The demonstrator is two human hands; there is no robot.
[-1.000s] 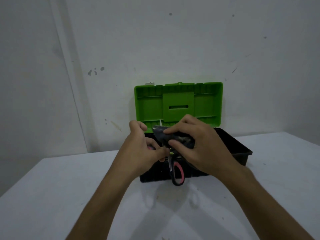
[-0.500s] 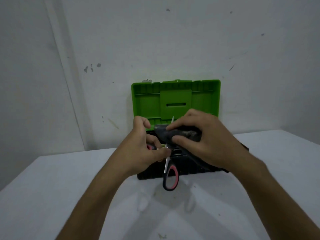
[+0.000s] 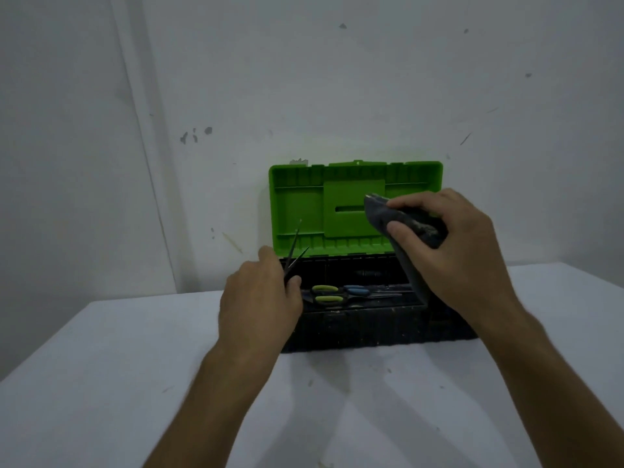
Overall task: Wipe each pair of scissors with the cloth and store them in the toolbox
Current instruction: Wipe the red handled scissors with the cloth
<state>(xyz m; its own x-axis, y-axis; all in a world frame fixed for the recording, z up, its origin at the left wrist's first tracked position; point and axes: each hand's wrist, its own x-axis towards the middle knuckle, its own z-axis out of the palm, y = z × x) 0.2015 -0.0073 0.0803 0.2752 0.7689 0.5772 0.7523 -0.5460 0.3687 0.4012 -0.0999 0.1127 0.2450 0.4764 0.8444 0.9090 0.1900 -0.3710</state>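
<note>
left hand [image 3: 260,298] grips scissors [image 3: 294,255], blades parted, at toolbox [image 3: 371,329] near-left corner | right hand [image 3: 449,251] clutches cloth [image 3: 388,217] above | I'd close blades, lay beside stored green-handled scissors [image 3: 326,294]

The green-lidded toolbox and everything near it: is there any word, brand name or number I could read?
None can be read.
Green plastic lid of the black toolbox: ribs and a slot only, no lettering.
Scissors inside, green-handled and blue-handled: no print visible.
Dark grey cloth: no print visible.
</note>
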